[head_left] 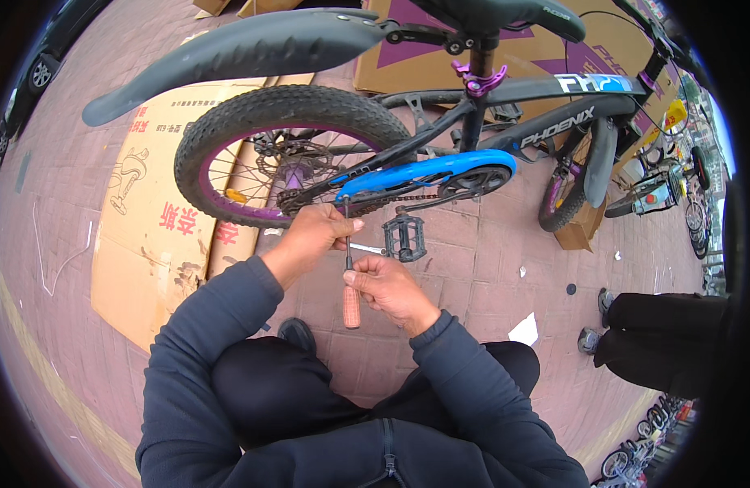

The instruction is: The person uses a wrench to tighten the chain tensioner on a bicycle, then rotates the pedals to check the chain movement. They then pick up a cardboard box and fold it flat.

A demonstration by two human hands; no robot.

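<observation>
My left hand [314, 236] is closed just below the rear end of the blue chain guard [424, 171], its fingertips at a screwdriver's shaft [347, 244]; what it grips is partly hidden. A silver strip-like tool [367, 248] sticks out behind those fingers toward the black pedal [404, 238]. Lower down, my right hand [387, 289] grips the orange screwdriver handle [351, 307], with the shaft pointing up at the guard. The black bicycle [554, 122] has a purple-rimmed rear wheel [228, 138] behind my hands, near the chain [407, 198].
Flattened cardboard [131, 268] lies at left. A large carton [391, 65] is behind the bicycle, whose loose-angled rear mudguard [228, 49] juts left. Another person's legs [651, 342] are at right. Parked bicycles [668, 187] line the right edge; a dark car [33, 81] is upper left.
</observation>
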